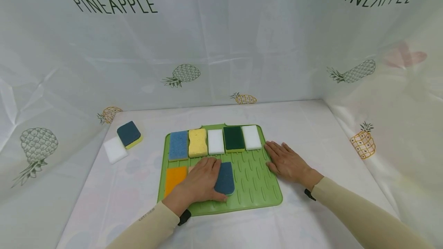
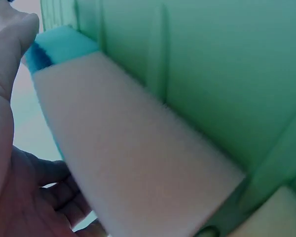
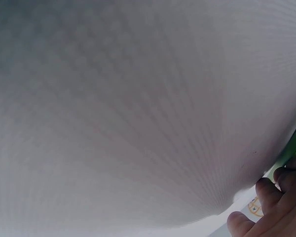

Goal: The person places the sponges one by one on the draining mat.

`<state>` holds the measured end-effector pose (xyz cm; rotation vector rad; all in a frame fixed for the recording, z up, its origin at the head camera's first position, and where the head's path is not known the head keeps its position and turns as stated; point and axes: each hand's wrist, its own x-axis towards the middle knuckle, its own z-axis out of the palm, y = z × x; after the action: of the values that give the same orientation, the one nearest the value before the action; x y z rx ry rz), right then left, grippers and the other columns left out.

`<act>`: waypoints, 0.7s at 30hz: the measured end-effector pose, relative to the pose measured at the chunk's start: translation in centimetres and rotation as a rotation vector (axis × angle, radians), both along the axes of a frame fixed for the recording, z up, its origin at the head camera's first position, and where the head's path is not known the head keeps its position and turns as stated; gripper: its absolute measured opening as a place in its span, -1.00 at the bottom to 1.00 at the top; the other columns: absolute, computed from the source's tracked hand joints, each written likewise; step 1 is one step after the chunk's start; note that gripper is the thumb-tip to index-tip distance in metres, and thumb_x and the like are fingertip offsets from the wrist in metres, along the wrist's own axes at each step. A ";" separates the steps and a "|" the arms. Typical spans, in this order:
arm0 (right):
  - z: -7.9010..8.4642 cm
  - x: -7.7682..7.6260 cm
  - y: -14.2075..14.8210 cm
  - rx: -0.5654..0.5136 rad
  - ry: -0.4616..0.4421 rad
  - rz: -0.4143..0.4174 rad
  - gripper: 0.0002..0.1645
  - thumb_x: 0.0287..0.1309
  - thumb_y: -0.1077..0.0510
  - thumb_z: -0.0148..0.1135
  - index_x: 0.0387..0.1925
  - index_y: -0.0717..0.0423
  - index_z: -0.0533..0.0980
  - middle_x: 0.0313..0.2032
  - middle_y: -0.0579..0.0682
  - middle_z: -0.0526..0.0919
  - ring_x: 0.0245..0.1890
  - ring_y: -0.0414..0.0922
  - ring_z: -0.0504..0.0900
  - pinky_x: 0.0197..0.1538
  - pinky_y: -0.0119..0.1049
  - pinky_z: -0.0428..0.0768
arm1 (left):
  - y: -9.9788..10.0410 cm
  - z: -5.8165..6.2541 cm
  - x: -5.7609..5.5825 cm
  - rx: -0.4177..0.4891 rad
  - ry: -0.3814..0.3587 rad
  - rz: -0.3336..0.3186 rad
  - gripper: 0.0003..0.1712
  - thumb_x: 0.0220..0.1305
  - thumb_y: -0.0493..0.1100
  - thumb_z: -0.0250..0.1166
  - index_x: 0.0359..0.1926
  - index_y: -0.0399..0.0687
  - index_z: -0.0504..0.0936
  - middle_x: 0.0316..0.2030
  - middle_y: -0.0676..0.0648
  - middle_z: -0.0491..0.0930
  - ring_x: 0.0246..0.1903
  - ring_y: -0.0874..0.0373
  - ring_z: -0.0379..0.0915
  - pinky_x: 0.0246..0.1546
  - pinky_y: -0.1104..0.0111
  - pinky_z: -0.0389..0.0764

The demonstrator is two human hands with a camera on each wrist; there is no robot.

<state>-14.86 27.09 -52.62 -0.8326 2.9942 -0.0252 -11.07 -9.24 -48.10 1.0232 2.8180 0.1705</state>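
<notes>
In the head view my left hand lies over the front row of sponges on a green ribbed mat. Its index fingertip and thumb span the left side of a dark blue sponge, holding it at top and bottom. Beneath the palm is a mostly covered peach sponge, plain in the left wrist view; left of it lies an orange sponge. My right hand rests with extended fingers at the mat's right edge and holds nothing.
Along the mat's back row lie a blue sponge, a yellow sponge, a white sponge, a dark green sponge and another white sponge. Off the mat, left, are a navy-topped sponge and a white block.
</notes>
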 end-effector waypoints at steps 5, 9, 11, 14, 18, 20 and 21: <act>0.0 -0.1 0.0 0.002 0.007 0.004 -0.14 0.60 -0.18 -0.01 0.62 0.28 0.14 0.61 0.21 0.22 0.61 0.17 0.22 0.60 0.24 0.20 | -0.6 1.0 -0.4 0.030 -0.033 0.038 0.28 0.23 0.59 0.29 0.55 -0.34 0.26 0.46 -0.32 0.35 0.45 -0.21 0.28 0.52 -0.01 0.35; 0.0 0.0 0.0 0.004 0.011 0.004 -0.14 0.60 -0.19 -0.01 0.62 0.29 0.15 0.61 0.21 0.22 0.61 0.17 0.23 0.59 0.24 0.21 | -1.6 2.1 -1.4 0.097 0.036 0.064 0.03 0.39 0.42 0.29 0.47 -0.33 0.35 0.38 -0.32 0.42 0.38 -0.21 0.36 0.44 -0.01 0.44; 0.0 0.0 0.0 0.004 0.010 0.001 -0.14 0.60 -0.18 0.00 0.62 0.29 0.15 0.61 0.22 0.22 0.61 0.18 0.23 0.59 0.24 0.21 | -2.3 2.5 -2.1 0.140 0.071 0.080 -0.11 0.43 0.29 0.34 0.43 -0.32 0.39 0.34 -0.31 0.45 0.34 -0.22 0.38 0.39 -0.03 0.49; -0.1 0.1 0.0 -0.001 0.001 -0.003 -0.14 0.60 -0.18 0.00 0.62 0.29 0.14 0.61 0.22 0.22 0.61 0.18 0.22 0.60 0.24 0.20 | -3.8 2.8 -3.2 0.190 0.128 0.094 -0.27 0.47 0.13 0.37 0.37 -0.31 0.45 0.30 -0.31 0.47 0.29 -0.23 0.42 0.34 -0.04 0.53; -0.1 0.1 0.0 -0.009 -0.006 -0.004 -0.14 0.60 -0.17 0.00 0.62 0.29 0.14 0.61 0.22 0.21 0.61 0.18 0.22 0.60 0.24 0.20 | -6.6 3.0 -4.8 0.191 0.253 0.125 -0.40 0.49 0.05 0.36 0.31 -0.29 0.52 0.26 -0.31 0.52 0.25 -0.22 0.49 0.29 -0.04 0.59; -0.2 0.1 0.0 -0.010 -0.003 -0.004 -0.14 0.60 -0.17 0.01 0.62 0.29 0.14 0.61 0.22 0.22 0.61 0.18 0.22 0.60 0.24 0.20 | -8.4 3.1 -5.7 0.187 0.314 0.154 -0.44 0.49 0.02 0.36 0.27 -0.30 0.55 0.23 -0.31 0.55 0.23 -0.23 0.51 0.27 -0.06 0.60; -0.2 0.1 0.0 -0.008 -0.001 -0.003 -0.14 0.60 -0.17 0.00 0.62 0.29 0.15 0.61 0.22 0.22 0.61 0.18 0.22 0.60 0.24 0.20 | -9.4 3.2 -6.1 0.186 0.341 0.170 -0.45 0.48 0.00 0.37 0.25 -0.31 0.56 0.21 -0.32 0.56 0.22 -0.24 0.52 0.25 -0.07 0.61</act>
<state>-14.74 27.12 -52.87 -0.8285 2.9967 -0.0372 -17.14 -18.62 -44.94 0.9228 3.2539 0.3080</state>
